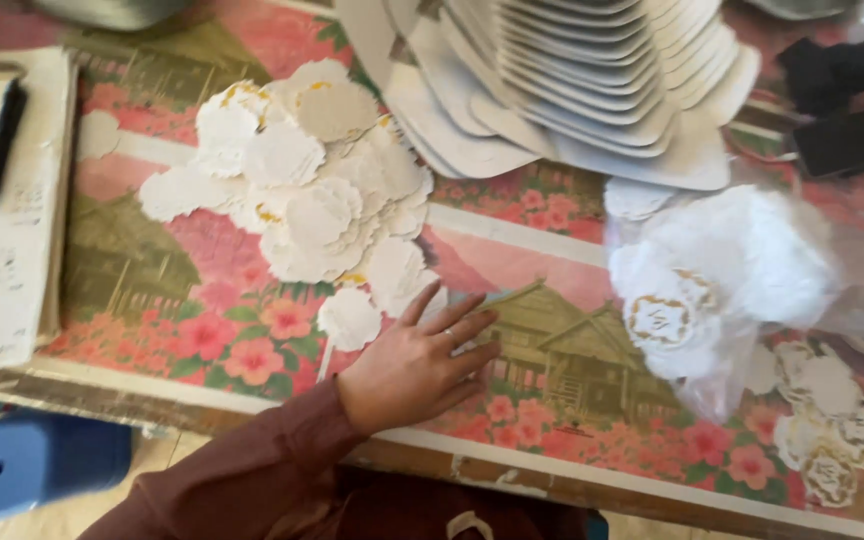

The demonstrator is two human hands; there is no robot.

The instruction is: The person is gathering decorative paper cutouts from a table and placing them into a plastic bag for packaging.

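1. Head view: one hand (414, 362), in a maroon sleeve, lay flat with fingers spread on the flowered table (202, 330); which of the person's hands it was could not be told, and no other hand showed. It grasped nothing.
2. Its fingertips rested on or just beside a small white scalloped paper round (350, 318), at the near edge of a loose heap of paper rounds (302, 180) beyond the hand.
3. A fanned stack of larger white card shapes (572, 80) lay farther off, past the fingers.
4. Beside the hand, toward its fingertips, a clear plastic bag (742, 270) held more rounds; a few gold-printed rounds (832, 430) lay loose nearby.
5. Judged from this, the heap remained largely unsorted.
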